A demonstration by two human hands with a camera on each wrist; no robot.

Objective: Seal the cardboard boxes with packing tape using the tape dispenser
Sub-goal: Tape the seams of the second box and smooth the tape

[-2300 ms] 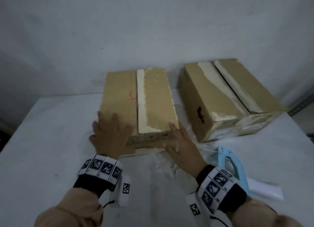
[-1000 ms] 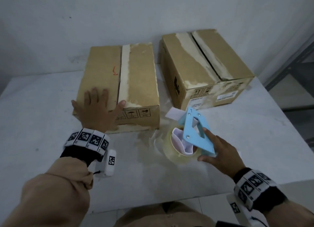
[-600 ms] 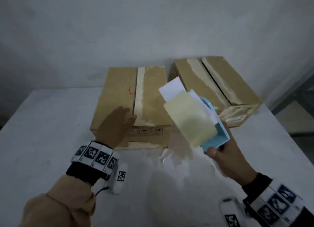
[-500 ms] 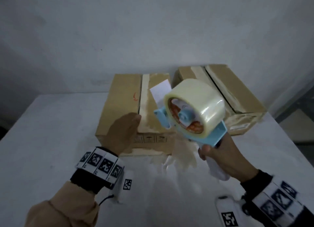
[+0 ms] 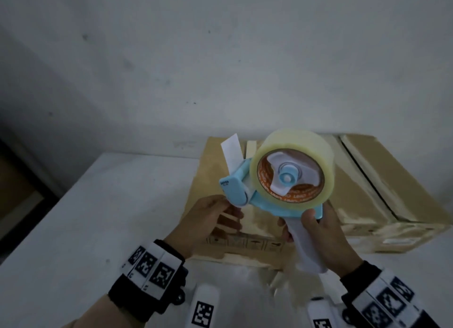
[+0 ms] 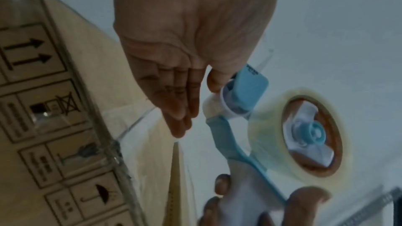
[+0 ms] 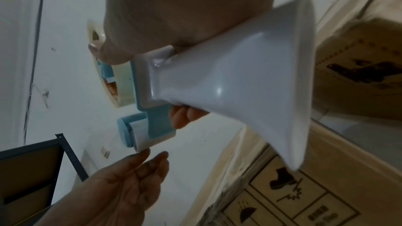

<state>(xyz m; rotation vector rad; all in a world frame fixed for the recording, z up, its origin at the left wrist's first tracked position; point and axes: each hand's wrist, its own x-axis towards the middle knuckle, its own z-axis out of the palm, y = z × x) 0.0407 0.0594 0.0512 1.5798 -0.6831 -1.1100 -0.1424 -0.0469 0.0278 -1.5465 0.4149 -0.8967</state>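
Note:
My right hand (image 5: 328, 234) grips the white handle (image 5: 307, 249) of the blue tape dispenser (image 5: 236, 190) and holds it up in the air over the near box (image 5: 210, 180). A clear tape roll (image 5: 306, 151) sits on it, and a white tab (image 5: 231, 153) sticks up at its front. My left hand (image 5: 210, 215) reaches to the dispenser's front roller with its fingers straight; in the left wrist view the thumb (image 6: 215, 82) touches the roller (image 6: 219, 107). The second box (image 5: 372, 180) stands to the right. Both boxes have closed flaps with old tape marks.
The boxes stand on a white table (image 5: 98, 229) against a pale wall (image 5: 220, 58). A dark metal shelf frame (image 7: 71, 157) shows in the right wrist view. The table's left edge borders a dark opening (image 5: 19, 192).
My left hand has left the near box's front edge and come up to the dispenser's front roller. My right hand keeps its grip on the handle, with the dispenser held a little higher.

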